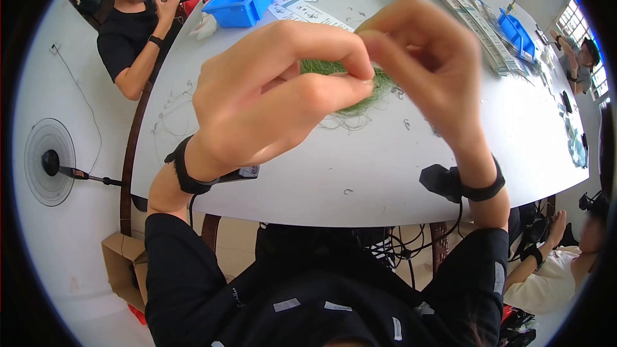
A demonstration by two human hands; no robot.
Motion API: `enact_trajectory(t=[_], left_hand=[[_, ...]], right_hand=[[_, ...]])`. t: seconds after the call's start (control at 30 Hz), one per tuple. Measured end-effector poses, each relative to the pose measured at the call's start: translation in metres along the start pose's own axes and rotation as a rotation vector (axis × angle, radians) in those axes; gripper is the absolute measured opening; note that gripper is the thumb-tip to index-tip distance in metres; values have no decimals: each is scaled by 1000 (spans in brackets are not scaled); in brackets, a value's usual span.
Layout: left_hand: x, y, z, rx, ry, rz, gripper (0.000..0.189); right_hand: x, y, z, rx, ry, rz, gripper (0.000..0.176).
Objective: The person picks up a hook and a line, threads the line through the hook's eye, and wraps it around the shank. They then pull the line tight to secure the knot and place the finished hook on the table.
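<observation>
My left hand (270, 96) and my right hand (430, 58) are raised close to the camera, above a white table (385, 173). Their fingertips meet and pinch something very small and thin, too fine to make out. Right behind the fingers lies a tangled bundle of green thread or line (350, 90) on the table, partly hidden by both hands. Whether the pinched piece belongs to the bundle I cannot tell. Both wrists wear black straps with small devices.
Small metal hooks lie scattered on the table. A blue bin (247, 0) and printed sheets sit at the far side, another blue bin (517, 32) and long strips at the far right. People sit at the far left, right and lower right. A fan (50, 162) stands left.
</observation>
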State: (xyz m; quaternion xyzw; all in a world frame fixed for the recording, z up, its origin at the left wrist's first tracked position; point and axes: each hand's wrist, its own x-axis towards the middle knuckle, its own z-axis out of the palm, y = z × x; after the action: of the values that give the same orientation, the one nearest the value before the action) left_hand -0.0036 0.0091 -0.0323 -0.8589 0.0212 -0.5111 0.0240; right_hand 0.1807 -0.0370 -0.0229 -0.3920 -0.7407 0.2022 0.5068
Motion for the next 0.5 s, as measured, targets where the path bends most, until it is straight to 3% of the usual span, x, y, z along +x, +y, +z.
enact_trajectory(t=[0.1,0.23,0.37,0.5], left_hand=[[3,-1,-4,33,-7,5,25],[7,-1,-13,38,-14,-27,24],[7,-1,-15,55,-7,-24,23],[8,-6,-18,85,9,23,21]], right_hand=[[-1,12,12,269,-129,70,11],[-2,-6,4,269,-234,208,9],[-7,-21,2,130,-195,70,3],[-10,-35,-1,-83,-143,-100,11]])
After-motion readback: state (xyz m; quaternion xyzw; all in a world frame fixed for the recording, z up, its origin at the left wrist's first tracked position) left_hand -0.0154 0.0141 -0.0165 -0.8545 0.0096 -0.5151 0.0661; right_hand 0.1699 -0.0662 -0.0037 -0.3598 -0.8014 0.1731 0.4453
